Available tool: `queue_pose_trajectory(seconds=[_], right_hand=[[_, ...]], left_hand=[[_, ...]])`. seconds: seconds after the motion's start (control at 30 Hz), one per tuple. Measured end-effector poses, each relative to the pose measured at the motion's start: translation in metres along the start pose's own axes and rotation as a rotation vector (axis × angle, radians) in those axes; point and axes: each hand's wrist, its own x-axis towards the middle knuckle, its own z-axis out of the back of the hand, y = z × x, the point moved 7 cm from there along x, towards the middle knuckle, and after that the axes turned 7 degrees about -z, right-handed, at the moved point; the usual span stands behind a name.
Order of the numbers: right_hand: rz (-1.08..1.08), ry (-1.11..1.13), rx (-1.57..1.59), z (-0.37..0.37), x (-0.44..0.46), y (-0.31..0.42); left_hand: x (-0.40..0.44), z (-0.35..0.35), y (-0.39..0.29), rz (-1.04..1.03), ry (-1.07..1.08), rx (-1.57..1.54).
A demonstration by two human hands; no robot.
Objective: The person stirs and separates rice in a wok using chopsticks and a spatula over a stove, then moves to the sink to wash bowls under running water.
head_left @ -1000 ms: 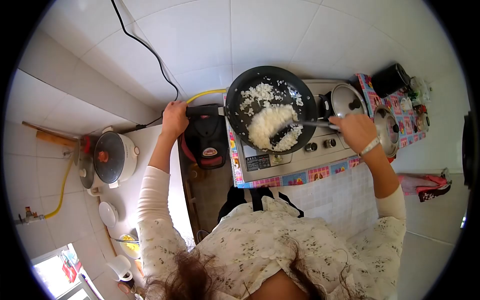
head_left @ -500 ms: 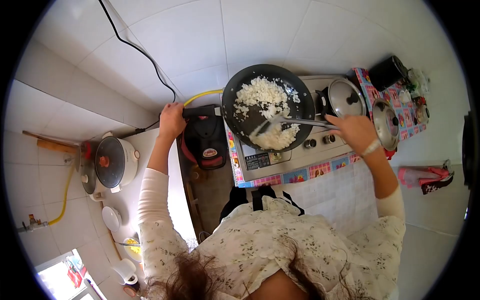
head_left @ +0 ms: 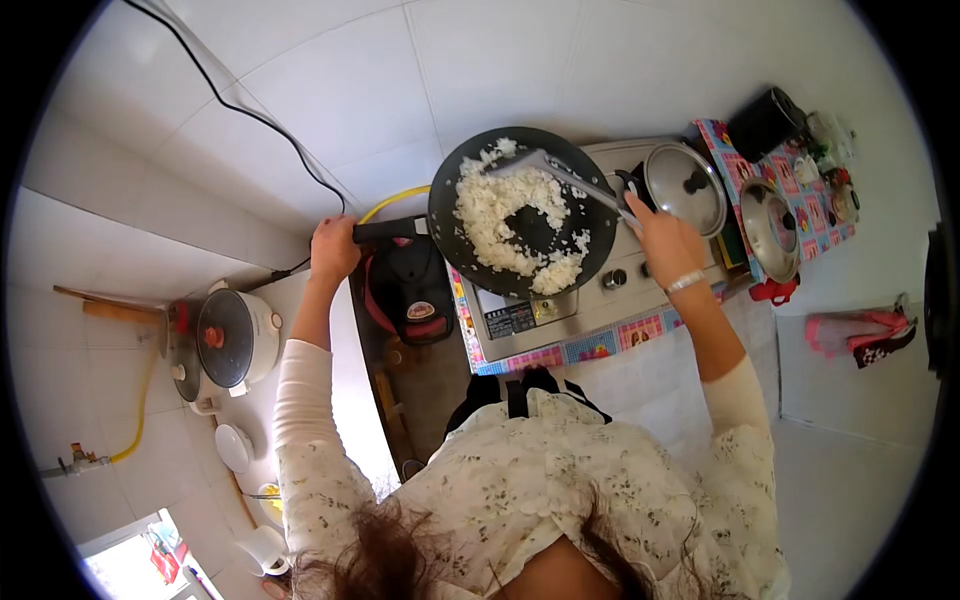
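Note:
My left hand [head_left: 335,248] is wrapped around the black handle [head_left: 385,231] of a dark frying pan [head_left: 592,250]. White rice [head_left: 490,222] lies in the pan in a curved band, with bare pan surface showing in the middle. In my right hand [head_left: 668,240] is the handle of a grey metal spatula [head_left: 580,183], my fingers closed round it. The spatula's flat blade reaches into the pan's upper part, against the rice. The pan is over the left side of a gas stove [head_left: 640,160], whose burner it hides.
A lidded pot [head_left: 686,190] is on the stove's right side, with a loose lid [head_left: 770,232] beyond it. A black and red appliance [head_left: 408,285] stands below the pan handle. White electric pot [head_left: 238,338], plate [head_left: 235,447] and yellow food bowl [head_left: 272,500] are at left.
The spatula blade has swung from the pan's near side up to its far side. My right hand has shifted left and up. The rice has spread from clumps into a curved band.

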Motion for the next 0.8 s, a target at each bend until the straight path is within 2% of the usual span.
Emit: queue_pose_trajectory(seconds=[0.03, 0.13, 0.3, 0.4, 0.47, 0.5, 0.7, 0.8], right_hand=[[-0.009, -0.023, 0.006, -0.002, 0.005, -0.001], [0.089, 0.095, -0.002, -0.012, 0.016, -0.004], [0.244, 0.131, 0.003, 0.079, 0.005, -0.031], [0.303, 0.207, -0.111, 0.124, 0.005, -0.026], [0.334, 0.334, -0.21, 0.135, 0.01, -0.014], [0.348, 0.398, -0.26, 0.134, 0.012, -0.009], [0.541, 0.446, -0.299, 0.102, 0.024, 0.029], [0.517, 0.469, -0.231, 0.061, 0.021, 0.045]], left_hand=[[-0.001, 0.0, 0.0, 0.002, 0.008, -0.005], [-0.002, 0.001, 0.001, 0.002, 0.003, -0.005], [0.0, -0.006, 0.003, -0.02, -0.003, 0.044], [0.001, -0.005, 0.002, 0.009, 0.024, 0.041], [0.0, -0.002, 0.001, 0.008, 0.015, 0.029], [-0.001, 0.0, -0.001, 0.003, 0.005, 0.019], [-0.002, 0.004, -0.003, 0.022, -0.019, 0.02], [-0.003, 0.002, -0.002, 0.016, -0.027, 0.017]])
